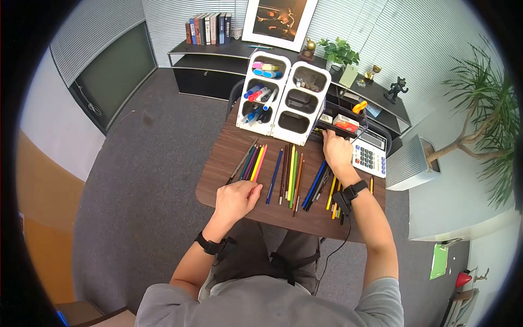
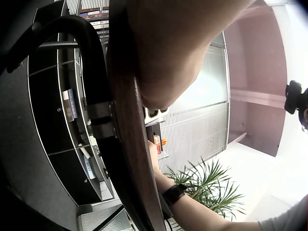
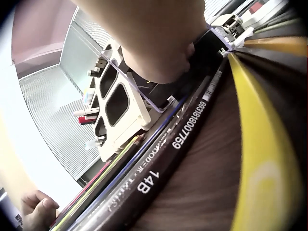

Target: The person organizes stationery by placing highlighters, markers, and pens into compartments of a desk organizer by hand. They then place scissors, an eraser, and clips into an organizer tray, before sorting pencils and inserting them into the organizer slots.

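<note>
My left hand (image 1: 234, 200) rests on the wooden table at its near left, fingers loosely curled, right by the lower ends of several colored pencils (image 1: 254, 163). My right hand (image 1: 338, 152) reaches to a black desk organizer (image 1: 342, 131), its fingers dipping into the low front compartment. The fingertips are hidden there, and I cannot tell whether they hold anything. Under the right forearm lie blue and black pencils (image 1: 317, 185); in the right wrist view a dark pencil (image 3: 161, 166) marked 14B and a yellow pencil (image 3: 262, 144) loom close.
Two white holders stand at the back, the left one (image 1: 257, 128) with markers, the right one (image 1: 289, 136) with a few items on top. A white calculator (image 1: 368, 158) sits right of my hand. The organizer holds a red-and-white box (image 1: 346, 123) and something orange (image 1: 359, 107).
</note>
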Demonstrator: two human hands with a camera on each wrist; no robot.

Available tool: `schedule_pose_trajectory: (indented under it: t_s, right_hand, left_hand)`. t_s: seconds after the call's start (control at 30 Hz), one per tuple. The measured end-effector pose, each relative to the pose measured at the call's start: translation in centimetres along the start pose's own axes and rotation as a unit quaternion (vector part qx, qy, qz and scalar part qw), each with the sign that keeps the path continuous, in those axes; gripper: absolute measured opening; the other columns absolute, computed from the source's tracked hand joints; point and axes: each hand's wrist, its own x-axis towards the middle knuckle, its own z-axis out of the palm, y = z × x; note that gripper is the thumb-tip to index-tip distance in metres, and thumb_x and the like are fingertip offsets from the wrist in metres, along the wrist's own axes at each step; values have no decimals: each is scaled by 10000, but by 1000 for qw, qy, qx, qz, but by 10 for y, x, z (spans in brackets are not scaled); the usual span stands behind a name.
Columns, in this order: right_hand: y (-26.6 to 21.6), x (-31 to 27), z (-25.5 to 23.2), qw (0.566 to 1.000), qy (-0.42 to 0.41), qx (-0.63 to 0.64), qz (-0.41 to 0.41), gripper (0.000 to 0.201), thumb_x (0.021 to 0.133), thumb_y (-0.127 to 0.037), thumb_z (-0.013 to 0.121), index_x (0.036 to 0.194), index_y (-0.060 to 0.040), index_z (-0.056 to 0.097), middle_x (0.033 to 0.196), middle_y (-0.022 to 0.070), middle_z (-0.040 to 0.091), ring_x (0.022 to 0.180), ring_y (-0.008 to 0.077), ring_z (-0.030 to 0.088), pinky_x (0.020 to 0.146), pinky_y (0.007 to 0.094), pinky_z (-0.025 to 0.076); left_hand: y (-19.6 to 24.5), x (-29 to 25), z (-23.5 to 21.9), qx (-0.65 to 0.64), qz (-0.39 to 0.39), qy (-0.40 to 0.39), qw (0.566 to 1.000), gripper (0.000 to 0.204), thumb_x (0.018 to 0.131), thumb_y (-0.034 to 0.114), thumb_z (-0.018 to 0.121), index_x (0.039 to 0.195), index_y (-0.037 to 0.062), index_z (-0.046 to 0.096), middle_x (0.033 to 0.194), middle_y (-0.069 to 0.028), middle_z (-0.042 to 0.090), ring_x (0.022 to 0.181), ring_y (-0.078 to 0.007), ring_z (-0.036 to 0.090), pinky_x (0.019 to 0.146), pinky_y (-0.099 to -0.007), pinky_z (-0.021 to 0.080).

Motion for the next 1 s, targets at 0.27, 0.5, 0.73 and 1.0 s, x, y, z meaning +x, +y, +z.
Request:
schedule_pose_trajectory:
  t_s: [0.27,0.5,0.73,1.0]
  right_hand:
    - [0,-3,-6,999,11,-30,-32,339,1004,-362,537,851,-68,610,609,149,672,546,327,689,483,416,553]
    - [11,-3,-5,993,62,-38,-98,290,973,-315,582,806,-80,620,647,104,676,541,302,680,483,396,548]
    - [12,-3,-7,987,104,28,-120,293,921,-323,661,729,-102,642,629,86,664,521,306,654,486,401,532]
    - [12,-6,-13,974,107,131,-153,281,910,-319,671,737,-99,647,690,84,681,603,310,673,540,413,538]
  left_hand:
    - [1,0,0,5,-9,-14,1000,151,871,198,717,782,79,694,663,-54,659,567,-242,653,516,-351,513]
    - [0,0,1,14,-1,-8,1000,135,849,177,744,791,59,712,627,-58,647,525,-227,632,497,-332,493]
    - [-1,0,1,24,-2,-14,1000,155,853,192,741,778,61,704,620,-56,639,529,-226,632,495,-335,490]
    - [0,-1,1,34,-9,-24,999,188,878,221,711,760,78,677,636,-50,635,555,-248,641,501,-359,501]
